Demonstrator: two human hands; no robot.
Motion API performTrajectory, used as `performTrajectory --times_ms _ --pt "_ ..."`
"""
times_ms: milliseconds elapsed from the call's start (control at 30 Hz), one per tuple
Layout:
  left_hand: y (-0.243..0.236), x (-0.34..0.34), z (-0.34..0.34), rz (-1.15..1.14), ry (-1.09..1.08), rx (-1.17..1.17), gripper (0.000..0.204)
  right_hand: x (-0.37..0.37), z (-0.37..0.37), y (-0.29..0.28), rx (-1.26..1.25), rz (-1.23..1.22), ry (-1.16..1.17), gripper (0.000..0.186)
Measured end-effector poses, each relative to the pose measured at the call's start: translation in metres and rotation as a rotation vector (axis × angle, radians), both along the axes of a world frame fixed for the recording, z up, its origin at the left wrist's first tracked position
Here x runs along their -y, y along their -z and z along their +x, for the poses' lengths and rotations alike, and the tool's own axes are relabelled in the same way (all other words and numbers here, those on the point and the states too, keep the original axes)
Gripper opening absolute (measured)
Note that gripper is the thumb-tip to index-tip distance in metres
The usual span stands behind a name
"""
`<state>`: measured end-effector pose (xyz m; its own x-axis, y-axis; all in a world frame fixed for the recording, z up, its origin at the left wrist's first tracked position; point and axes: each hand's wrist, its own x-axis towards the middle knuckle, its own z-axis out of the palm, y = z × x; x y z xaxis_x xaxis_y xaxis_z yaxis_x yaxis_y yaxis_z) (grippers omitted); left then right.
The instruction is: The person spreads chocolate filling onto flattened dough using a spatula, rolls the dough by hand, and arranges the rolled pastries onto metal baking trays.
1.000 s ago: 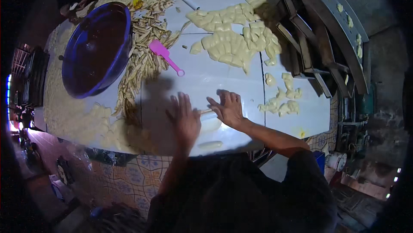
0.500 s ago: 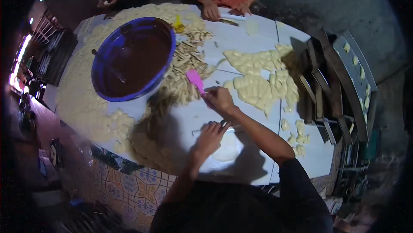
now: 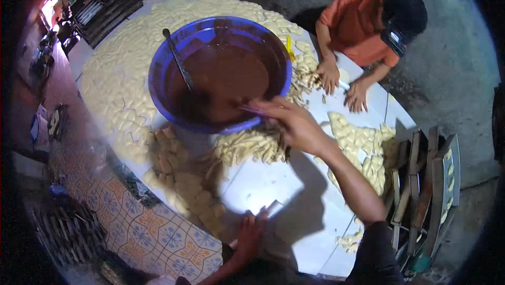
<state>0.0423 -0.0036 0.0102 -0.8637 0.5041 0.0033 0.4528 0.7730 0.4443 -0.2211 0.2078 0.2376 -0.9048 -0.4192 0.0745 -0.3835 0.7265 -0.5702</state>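
My right hand [image 3: 301, 127] grips a pink spatula [image 3: 254, 110] by its handle, over the near right side of a large blue basin [image 3: 153, 82]. Thick brown filling [image 3: 231, 69] lies in the basin, and the spatula's blade is lost in blur and brown there. Near the table's front edge, my left hand [image 3: 249, 233] rests with curled fingers against a greyish flat-ended piece [image 3: 273, 207]. What those fingers hold is mostly hidden. A black-handled utensil [image 3: 179, 61] leans inside the basin. Cut dough strips [image 3: 252, 147] are heaped just below the basin.
Shaped dough pieces [image 3: 123, 85] cover the table's left; more dough [image 3: 363, 145] lies right. Stacked metal trays [image 3: 415, 185] stand at the right edge. Across the table, a co-worker in orange [image 3: 352, 24] presses both hands on a white roller [image 3: 344, 85]. A yellow tool [image 3: 290, 48] stands beside the basin.
My right hand has moved from the table with the spatula to the basin. My left hand is lower in view. The view has shifted, bringing the basin closer to the middle.
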Motion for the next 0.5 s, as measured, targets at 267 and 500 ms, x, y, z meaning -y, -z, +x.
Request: performTrajectory --times_ms 267,500 --pt "0.046 -0.004 0.004 0.09 0.117 0.257 0.069 0.067 -0.149 0.08 0.244 0.717 -0.248 0.031" --pt "0.033 0.002 0.01 0.033 0.147 0.191 0.063 0.057 -0.158 0.078 0.406 0.179 -0.655 0.025"
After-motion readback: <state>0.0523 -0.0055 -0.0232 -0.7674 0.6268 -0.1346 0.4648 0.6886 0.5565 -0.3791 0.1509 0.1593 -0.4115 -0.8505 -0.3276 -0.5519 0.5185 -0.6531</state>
